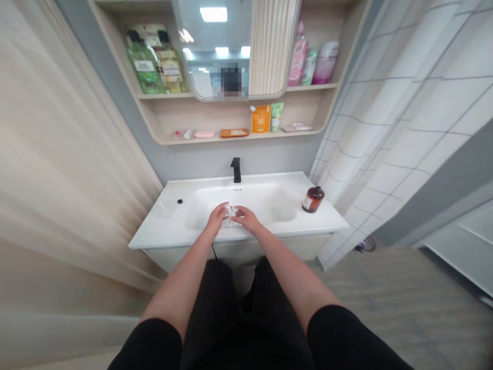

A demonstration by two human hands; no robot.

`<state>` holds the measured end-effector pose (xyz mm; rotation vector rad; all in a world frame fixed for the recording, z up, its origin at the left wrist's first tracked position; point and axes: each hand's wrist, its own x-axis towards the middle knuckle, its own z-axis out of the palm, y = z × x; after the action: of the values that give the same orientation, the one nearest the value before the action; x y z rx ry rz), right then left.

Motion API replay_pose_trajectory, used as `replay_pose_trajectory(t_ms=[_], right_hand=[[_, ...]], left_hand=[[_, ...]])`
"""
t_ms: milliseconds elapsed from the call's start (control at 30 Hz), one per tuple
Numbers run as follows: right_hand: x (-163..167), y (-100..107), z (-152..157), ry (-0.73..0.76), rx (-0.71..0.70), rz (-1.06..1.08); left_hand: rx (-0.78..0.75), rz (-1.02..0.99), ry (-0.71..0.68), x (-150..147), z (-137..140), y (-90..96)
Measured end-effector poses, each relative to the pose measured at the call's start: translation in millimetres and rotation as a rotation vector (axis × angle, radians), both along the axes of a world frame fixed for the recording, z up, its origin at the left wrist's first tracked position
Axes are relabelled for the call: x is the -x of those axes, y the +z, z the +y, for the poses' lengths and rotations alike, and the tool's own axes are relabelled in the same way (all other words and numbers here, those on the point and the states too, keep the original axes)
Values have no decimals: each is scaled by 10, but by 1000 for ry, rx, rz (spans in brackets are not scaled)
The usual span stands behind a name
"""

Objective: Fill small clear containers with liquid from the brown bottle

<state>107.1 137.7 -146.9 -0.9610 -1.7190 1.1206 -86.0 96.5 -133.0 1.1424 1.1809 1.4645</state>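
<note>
Over the front part of the white sink, my left hand and my right hand meet around a small clear-and-white thing with reddish specks. Fingers of both hands curl in on it from either side. It looks like thin clear plastic, but it is too small and blurred to name its kind. Behind the hands rises a black faucet at the sink's back edge.
A brown bottle stands on the counter's right side. On the left are a small black round piece and a faint clear tray. Shelves above hold an orange pouch, a pink bar and several bottles. A curtain hangs at left.
</note>
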Motion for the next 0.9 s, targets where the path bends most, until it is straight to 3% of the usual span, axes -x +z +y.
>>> replay_pose_trajectory(t_ms=[633,800,900], right_hand=[[2,68,-23,6,15,8],[2,73,-11,35,23,22],[-3,74,-12,18,43,20]], left_hand=[[-8,-46,-24,9,30,-41],[-29,39,26,-14,30,-28],[-8,-27,-14,-20,18,-23]])
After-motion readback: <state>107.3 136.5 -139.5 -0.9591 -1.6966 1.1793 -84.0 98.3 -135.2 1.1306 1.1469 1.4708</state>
